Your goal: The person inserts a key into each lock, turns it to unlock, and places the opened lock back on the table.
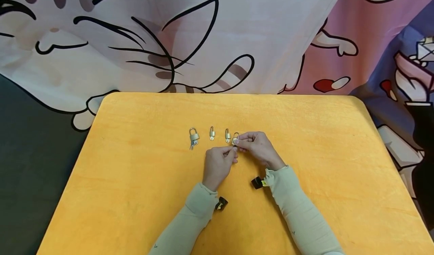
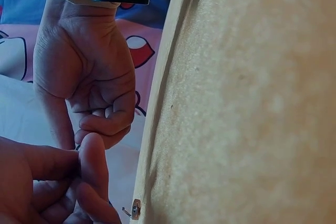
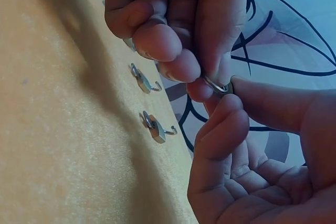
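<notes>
My right hand [image 1: 259, 146] pinches a small brass padlock [image 1: 235, 137] by its body, with the shackle pointing away from me. Just below the lock, my left hand [image 1: 218, 164] pinches a small metal key between thumb and fingers, mostly hidden by the fingertips. In the right wrist view, shiny metal [image 3: 216, 86] shows where the fingertips of both hands meet. To the left on the table, two smaller padlocks [image 1: 227, 135] [image 1: 212, 133] have keys in their undersides. Farther left lies a larger padlock [image 1: 194, 137] with several keys.
The yellow wooden table [image 1: 135, 209] has rounded far corners. A cartoon-printed cloth [image 1: 264, 29] hangs behind its far edge. On the wrists are small black cameras [image 1: 258, 182], close above the tabletop. Dark floor [image 1: 27, 164] shows at the left.
</notes>
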A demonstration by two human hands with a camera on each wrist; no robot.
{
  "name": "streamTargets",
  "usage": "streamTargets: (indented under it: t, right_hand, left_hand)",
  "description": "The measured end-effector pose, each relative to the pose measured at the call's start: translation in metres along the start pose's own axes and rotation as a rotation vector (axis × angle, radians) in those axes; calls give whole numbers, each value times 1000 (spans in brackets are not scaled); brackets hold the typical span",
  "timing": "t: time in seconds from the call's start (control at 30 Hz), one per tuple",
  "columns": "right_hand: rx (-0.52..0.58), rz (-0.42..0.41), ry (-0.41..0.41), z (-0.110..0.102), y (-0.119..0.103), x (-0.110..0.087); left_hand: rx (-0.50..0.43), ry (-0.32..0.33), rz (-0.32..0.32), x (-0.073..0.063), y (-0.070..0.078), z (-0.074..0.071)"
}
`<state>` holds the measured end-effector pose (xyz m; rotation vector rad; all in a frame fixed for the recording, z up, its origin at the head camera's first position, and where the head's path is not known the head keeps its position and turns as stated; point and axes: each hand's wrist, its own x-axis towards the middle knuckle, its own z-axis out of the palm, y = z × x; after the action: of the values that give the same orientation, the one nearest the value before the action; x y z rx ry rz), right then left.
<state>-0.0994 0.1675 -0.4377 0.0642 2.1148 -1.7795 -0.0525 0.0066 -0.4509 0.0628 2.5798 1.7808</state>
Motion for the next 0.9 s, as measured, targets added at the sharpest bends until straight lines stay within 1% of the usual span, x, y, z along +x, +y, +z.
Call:
streamTargets:
  t: [0.2, 0.37, 0.47, 0.7, 0.8, 0.9]
  right_hand:
    - [30, -15, -42, 0, 2, 1]
    - [-2, -17, -50, 1, 2, 1]
    - [-11, -26, -53, 1, 2, 0]
    - [6, -16, -48, 1, 4, 1]
    - [-17, -11, -20, 1, 4, 1]
    - [-91, -19, 35, -1, 3, 1]
  left_hand:
    - [-27, -29, -45, 1, 0, 1]
    - [-25, -57, -82, 1, 0, 1]
    - [-35, -64, -87, 1, 0, 1]
    - [-39, -69, -90, 1, 0, 1]
    - [-26, -83, -113, 1, 0, 0]
    - [-6, -97, -129, 2, 0, -3]
